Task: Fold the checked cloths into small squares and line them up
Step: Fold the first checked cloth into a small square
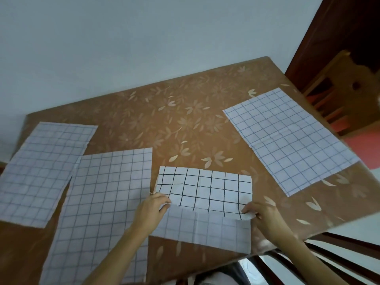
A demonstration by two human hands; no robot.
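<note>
Head view, checked cloth between grips, left hand and right hand pinching its corners

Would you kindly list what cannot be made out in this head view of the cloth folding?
1. Head view: the middle cloth is partly hidden under its own folded flap and by the left hand and right hand pinching it.
2. Head view: the second cloth from the left is cut off by the bottom edge and crossed by the left forearm.
3. Head view: the leftmost cloth runs off the left edge.
</note>
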